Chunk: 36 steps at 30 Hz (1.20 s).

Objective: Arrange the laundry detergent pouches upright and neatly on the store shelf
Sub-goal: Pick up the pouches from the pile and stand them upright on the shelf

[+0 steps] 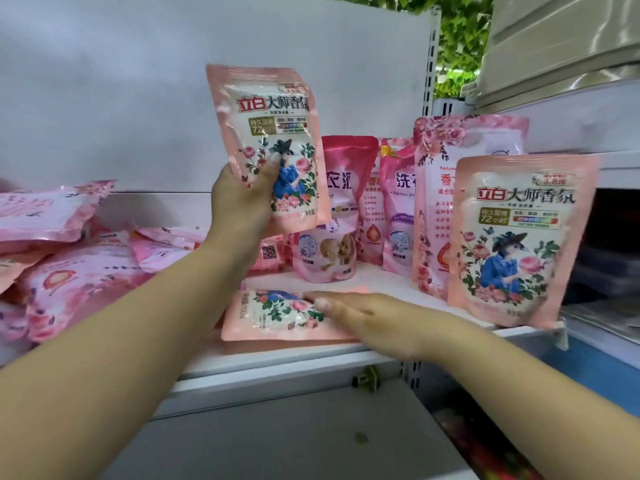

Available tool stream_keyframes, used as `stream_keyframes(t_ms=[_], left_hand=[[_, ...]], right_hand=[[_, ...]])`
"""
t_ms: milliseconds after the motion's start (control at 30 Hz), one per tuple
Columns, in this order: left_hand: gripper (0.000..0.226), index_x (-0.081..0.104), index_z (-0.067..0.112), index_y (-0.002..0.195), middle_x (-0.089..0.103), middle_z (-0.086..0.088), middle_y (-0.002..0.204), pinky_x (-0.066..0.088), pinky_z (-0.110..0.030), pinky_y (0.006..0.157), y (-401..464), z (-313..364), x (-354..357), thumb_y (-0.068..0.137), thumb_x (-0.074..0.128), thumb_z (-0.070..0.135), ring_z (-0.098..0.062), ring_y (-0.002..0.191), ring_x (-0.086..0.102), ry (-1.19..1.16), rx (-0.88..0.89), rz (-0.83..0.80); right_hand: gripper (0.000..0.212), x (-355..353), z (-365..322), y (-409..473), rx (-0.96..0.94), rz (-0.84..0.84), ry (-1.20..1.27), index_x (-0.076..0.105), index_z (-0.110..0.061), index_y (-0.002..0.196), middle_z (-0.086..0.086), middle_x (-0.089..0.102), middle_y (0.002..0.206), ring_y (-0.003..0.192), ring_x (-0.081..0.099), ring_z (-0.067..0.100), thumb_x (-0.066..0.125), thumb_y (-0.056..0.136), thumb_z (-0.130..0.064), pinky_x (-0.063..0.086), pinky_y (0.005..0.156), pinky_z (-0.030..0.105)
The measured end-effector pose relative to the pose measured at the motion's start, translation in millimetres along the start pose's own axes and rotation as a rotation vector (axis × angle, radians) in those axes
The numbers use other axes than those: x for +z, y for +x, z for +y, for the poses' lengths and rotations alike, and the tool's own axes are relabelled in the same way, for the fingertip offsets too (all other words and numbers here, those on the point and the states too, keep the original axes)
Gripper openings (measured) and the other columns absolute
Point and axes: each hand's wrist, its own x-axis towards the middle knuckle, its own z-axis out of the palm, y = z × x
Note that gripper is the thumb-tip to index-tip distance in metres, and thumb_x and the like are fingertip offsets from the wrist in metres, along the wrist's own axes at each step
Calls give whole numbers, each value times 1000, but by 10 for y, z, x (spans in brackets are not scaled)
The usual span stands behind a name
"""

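- A heap of pink pouches lies flat and tumbled at the left end of the white shelf, some overlapping others.
- The left hand grips a pale pink detergent pouch by its lower left corner, thumb curled across the front, and holds it upright in the air above the shelf, tilted slightly to the left.
- A matching pouch lies flat on its back near the front edge of the shelf, below the held one.
- The right hand rests on the right part of this flat pouch with its fingers straight and together, pointing left.
- Behind, three darker pink pouches stand upright in a row near the white back panel.
- To the right, a tall rose-printed pouch stands upright, with a pale pink pouch upright just in front of it at the shelf's right end, overlapping its lower right part.
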Motion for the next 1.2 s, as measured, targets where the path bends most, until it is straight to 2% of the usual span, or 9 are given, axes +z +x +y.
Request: stream_keyframes(t_ms=[200, 333, 433, 633, 700, 800, 1000, 1067, 1200], left_hand=[[8, 57, 26, 82, 67, 9, 86, 56, -34, 78, -53, 3, 13, 90, 58, 28, -10, 83, 67, 14, -8, -35], [9, 58, 27, 82, 66, 11, 83, 57, -31, 73, -62, -4, 12, 91, 57, 26, -3, 75, 67, -18, -7, -51], [9, 57, 27, 82, 65, 14, 80, 54, -19, 63, -85, -9, 13, 91, 58, 25, 6, 65, 65, -20, -9, -65], [6, 57, 26, 85, 67, 12, 81, 56, -22, 64, -99, -14, 27, 91, 58, 26, 3, 68, 67, -40, -44, -93], [6, 57, 26, 85, 66, 13, 81, 54, -18, 60, -105, -26, 29, 91, 58, 26, 5, 65, 66, -41, -38, -91], [6, 55, 26, 86, 63, 14, 80, 49, -11, 54, -111, -22, 34, 91, 58, 24, 9, 60, 63, -45, -27, -87], [5, 56, 26, 86, 64, 15, 82, 52, -13, 61, -109, -40, 27, 90, 59, 26, 9, 64, 62, -5, -37, -95], [8, 56, 28, 83, 64, 15, 81, 52, -15, 60, -99, -45, 29, 90, 59, 27, 8, 64, 62, -2, -46, -98], [5, 55, 25, 88, 63, 15, 80, 49, -14, 52, -110, -38, 33, 91, 58, 27, 8, 59, 62, 2, -56, -107]], right_hand=[[53, -266, 56, 7, 141, 107, -232, 41, -26, 138, -4, 39, 146, 133, 34, 15, 22, 96, -52, 24, 109, 31], [53, 32, -164, -31, 13, 129, -223, 23, -33, 145, -11, 21, 154, 141, 17, 11, 19, 96, -53, 14, 115, 36], [46, 55, -104, -89, -22, 118, -141, 39, -32, 139, -13, 32, 149, 136, 24, 3, 25, 98, -46, 19, 109, 22], [32, -104, 97, -60, 67, 279, 151, 72, -41, 64, 19, 60, 121, 100, 62, 35, 51, 88, -47, 44, 81, 33], [34, -27, 99, -44, 98, 308, 62, 72, -30, 92, 13, 61, 122, 106, 57, 35, 46, 90, -52, 43, 85, 33], [59, 55, 108, -62, 188, 240, -286, 37, -27, 139, -5, 35, 148, 135, 32, 17, 24, 92, -60, 25, 109, 41], [50, -11, 62, -204, 179, 227, -128, 44, -35, 134, -14, 40, 144, 134, 32, 10, 29, 91, -57, 20, 112, 34], [50, 63, 81, -224, 267, 454, -296, 44, -32, 133, -13, 39, 144, 136, 29, 11, 32, 91, -57, 6, 116, 45], [44, 405, 8, -310, 358, 870, -88, 50, -33, 122, -13, 46, 132, 128, 32, 11, 41, 87, -57, 12, 108, 34]])
